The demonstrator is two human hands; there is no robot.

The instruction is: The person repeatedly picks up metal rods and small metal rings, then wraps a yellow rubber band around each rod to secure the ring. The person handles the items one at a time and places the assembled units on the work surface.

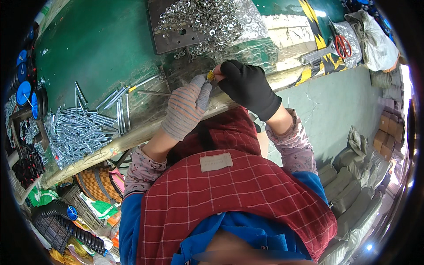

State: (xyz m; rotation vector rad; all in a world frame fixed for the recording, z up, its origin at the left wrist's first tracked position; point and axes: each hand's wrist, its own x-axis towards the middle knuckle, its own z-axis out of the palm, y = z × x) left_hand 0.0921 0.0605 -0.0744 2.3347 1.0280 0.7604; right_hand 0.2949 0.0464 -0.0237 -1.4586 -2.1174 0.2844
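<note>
My left hand, in a grey striped glove, is closed in a pinch at the bench's near edge. It meets my right hand, in a black glove with bare fingertips showing, also pinching. Between their fingertips is a small metal piece with a yellow part, mostly covered by the fingers. Left of my hands, several long silvery bolts lie by a larger heap of bolts; a yellow bit shows on one loose bolt. Beyond my hands is a pile of small nuts and washers on a dark metal plate.
Red-handled scissors and a white sack are at the bench's right end, near yellow-black tape. Blue-and-black round parts stand far left. Below the bench are a woven basket and crates; grey sacks lie at right.
</note>
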